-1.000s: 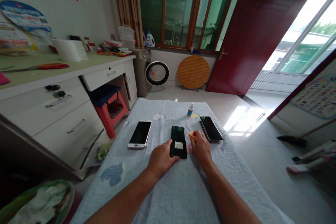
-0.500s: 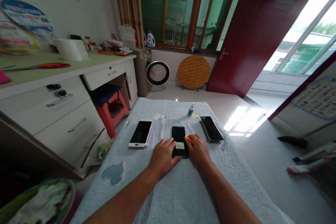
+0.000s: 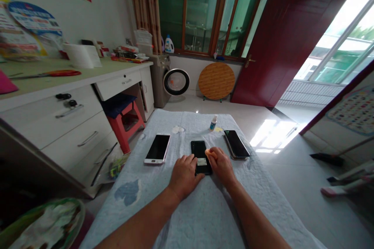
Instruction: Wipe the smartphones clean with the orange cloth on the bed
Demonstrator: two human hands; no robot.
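A black phone [image 3: 200,148] lies on the cloth-covered table in front of me, with a pale label on its lower part. My left hand [image 3: 184,173] grips it by the left side and bottom edge, the thumb near the lower end. In my right hand [image 3: 221,164] is a small orange cloth [image 3: 207,152], pinched in the fingers and touching the phone's upper right edge; most of it is hidden. To the left rests a white-framed phone [image 3: 157,149] with a dark screen. On the right is a stack of dark-screened phones [image 3: 236,144]. A small spray bottle [image 3: 213,123] stands behind.
A light blue patterned cloth [image 3: 187,218] covers the table. Along the left runs a white desk [image 3: 70,111] with drawers, a red stool [image 3: 124,120] beside it. A basin [image 3: 78,218] sits at lower left. Farther off are a washing machine [image 3: 159,81] and a round wooden tabletop [image 3: 216,81].
My right hand and the orange cloth have shifted slightly up along the phone's right edge. The phone has turned a little under my left hand. The view has shifted slightly.
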